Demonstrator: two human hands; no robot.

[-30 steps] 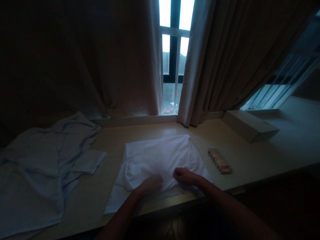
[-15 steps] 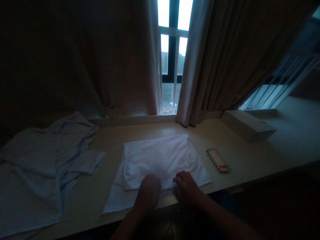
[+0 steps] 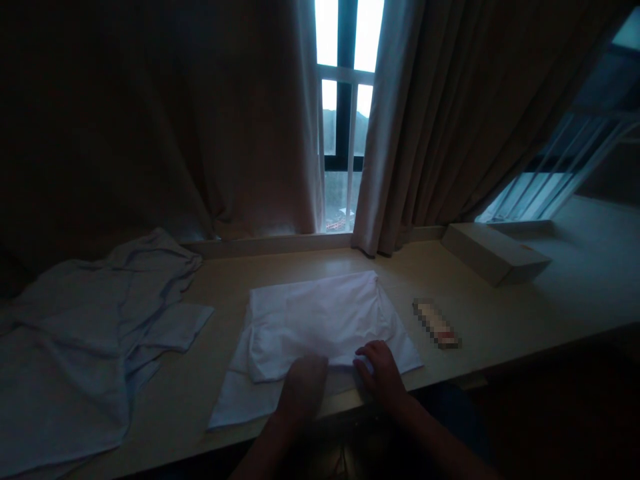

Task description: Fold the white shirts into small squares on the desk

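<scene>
A folded white cloth (image 3: pixel 320 320) lies on the pale table near its front edge, with a lower layer spreading out to both sides. At the cloth's front edge is my left hand (image 3: pixel 304 381), smeared by motion, its fingers too blurred to read. Just to the right, my right hand (image 3: pixel 379 368) has its fingers curled round a bit of the cloth's front edge. A small gap separates the two hands.
Crumpled pale cloth (image 3: pixel 65 347) covers the table's left side. A pixelated object (image 3: pixel 435 323) lies right of the folded cloth. Farther back right sits a pale box (image 3: pixel 495 253). Curtains (image 3: pixel 395 133) hang behind the table (image 3: pixel 320 263) by the window.
My left hand has shifted slightly right along the cloth's front edge. My right hand has moved a little right, its fingers now more curled. The view has tipped slightly.
</scene>
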